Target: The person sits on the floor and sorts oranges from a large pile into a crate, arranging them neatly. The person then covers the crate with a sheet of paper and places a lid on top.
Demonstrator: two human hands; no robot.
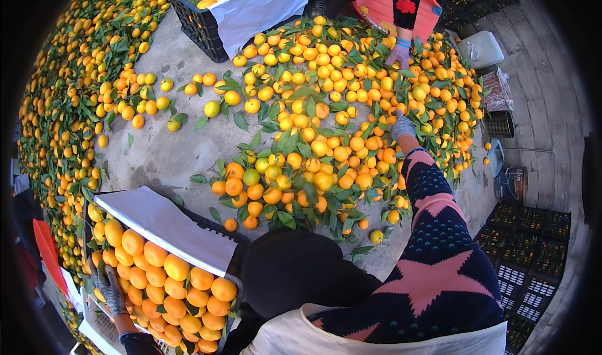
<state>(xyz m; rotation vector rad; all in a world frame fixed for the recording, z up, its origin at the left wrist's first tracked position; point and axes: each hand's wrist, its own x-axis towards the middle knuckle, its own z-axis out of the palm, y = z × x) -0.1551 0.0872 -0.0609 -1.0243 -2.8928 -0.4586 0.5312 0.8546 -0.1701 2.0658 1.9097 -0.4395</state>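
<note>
My right hand (402, 125), in a grey knit glove, reaches into the pile of mandarins (324, 181) on the concrete floor and touches fruit there; its fingertips are partly hidden, so a grip cannot be told. At the lower left, my left hand (109, 287), gloved too, lies over the left edge of a black plastic crate (240, 261) filled with mandarins in rows. Its fingers are spread against the outer fruit. White paper (169, 223) lines the crate and is folded outward over its far side. Green leaves are scattered among the loose fruit.
A co-worker's gloved hand (400, 55) reaches into the pile near a red plastic stool or board (425, 18). Another paper-lined crate (197, 30) stands at the top. A larger mandarin heap (61, 110) spreads along the left. Stacked crates (526, 242) and buckets (510, 184) stand at right.
</note>
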